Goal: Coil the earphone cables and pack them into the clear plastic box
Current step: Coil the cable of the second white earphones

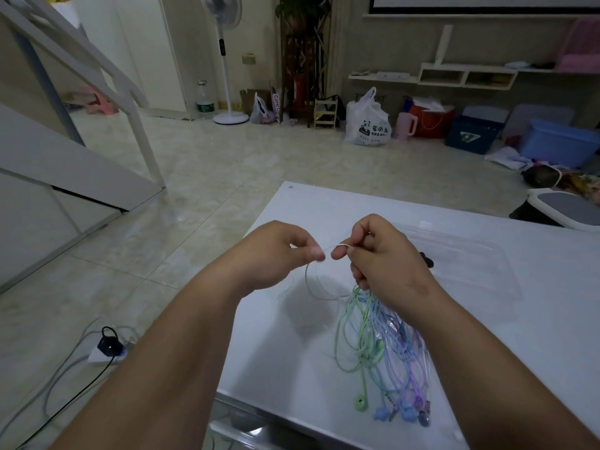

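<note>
A bundle of green, blue and purple earphone cables (380, 345) hangs from my right hand (380, 254) down onto the white table (519, 319), its earbuds and plugs near the front edge. My left hand (279, 251) pinches a thin white cable (319, 280) between thumb and forefinger; the same cable runs to my right fingertips and loops below both hands. The clear plastic box (470, 264) lies flat on the table just behind and right of my right hand. A small black piece (427, 258) rests at its near edge.
The table's left edge drops to a tiled floor with a power strip and cords (107, 347). A grey-topped white stool (565, 209) stands past the table's far right. Bags, bins and a fan line the far wall.
</note>
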`<action>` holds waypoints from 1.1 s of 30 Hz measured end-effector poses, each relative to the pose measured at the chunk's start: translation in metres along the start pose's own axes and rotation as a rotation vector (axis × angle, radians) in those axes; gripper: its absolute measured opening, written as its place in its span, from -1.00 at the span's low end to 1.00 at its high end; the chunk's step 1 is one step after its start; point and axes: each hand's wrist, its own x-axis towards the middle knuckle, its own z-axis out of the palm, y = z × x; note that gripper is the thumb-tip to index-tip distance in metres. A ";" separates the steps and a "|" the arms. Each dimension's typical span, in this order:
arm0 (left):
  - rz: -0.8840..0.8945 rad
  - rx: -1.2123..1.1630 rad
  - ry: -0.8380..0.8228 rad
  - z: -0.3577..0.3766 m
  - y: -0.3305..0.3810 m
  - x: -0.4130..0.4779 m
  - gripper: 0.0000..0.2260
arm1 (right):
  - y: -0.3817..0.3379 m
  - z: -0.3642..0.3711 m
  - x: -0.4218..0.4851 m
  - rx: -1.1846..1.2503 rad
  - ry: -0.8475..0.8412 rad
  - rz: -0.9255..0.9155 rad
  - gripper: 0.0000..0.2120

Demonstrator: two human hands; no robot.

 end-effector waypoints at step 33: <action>-0.254 -0.940 0.485 -0.022 -0.004 0.011 -0.92 | 0.006 0.017 -0.006 -0.622 -0.264 -0.146 -0.71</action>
